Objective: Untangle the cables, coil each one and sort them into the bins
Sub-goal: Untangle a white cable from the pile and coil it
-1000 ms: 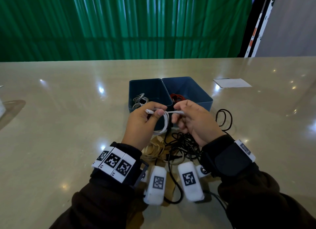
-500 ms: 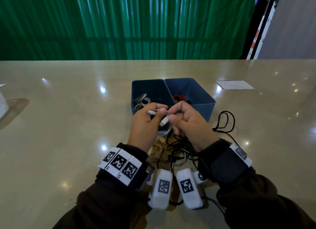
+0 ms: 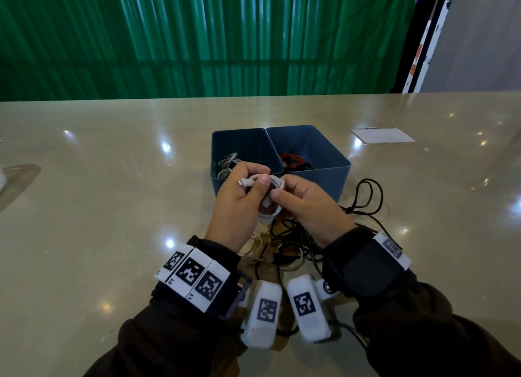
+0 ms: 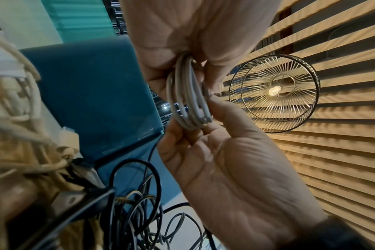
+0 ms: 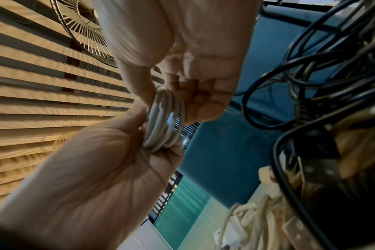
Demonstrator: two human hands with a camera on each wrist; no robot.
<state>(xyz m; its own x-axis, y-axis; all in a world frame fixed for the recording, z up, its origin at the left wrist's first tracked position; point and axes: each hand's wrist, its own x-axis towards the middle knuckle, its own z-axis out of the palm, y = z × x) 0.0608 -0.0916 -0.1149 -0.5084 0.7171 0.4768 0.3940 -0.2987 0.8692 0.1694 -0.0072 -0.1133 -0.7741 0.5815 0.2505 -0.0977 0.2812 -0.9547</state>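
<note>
A white cable (image 3: 270, 183) is wound into a small coil held above the table, its plug sticking out to the left. My left hand (image 3: 253, 179) grips the coil from the left with thumb over it. My right hand (image 3: 282, 188) pinches the same coil from the right. The left wrist view shows the coil (image 4: 188, 101) between both hands, and so does the right wrist view (image 5: 165, 118). Just behind stand two blue bins: the left bin (image 3: 239, 140) holds white cables (image 3: 228, 162), the right bin (image 3: 332, 162) holds a red cable (image 3: 291, 159). A tangle of black cables (image 3: 298, 235) lies under my hands.
Cream cables (image 3: 253, 245) lie mixed into the tangle by my left wrist. A black loop (image 3: 369, 196) reaches out to the right of the bins. A white sheet of paper (image 3: 382, 135) lies at the far right on the glossy table (image 3: 112, 193).
The loose straight end of the white cable, earlier stretched between my hands, has been wound onto the coil. Both hands have closed in together on the coil.
</note>
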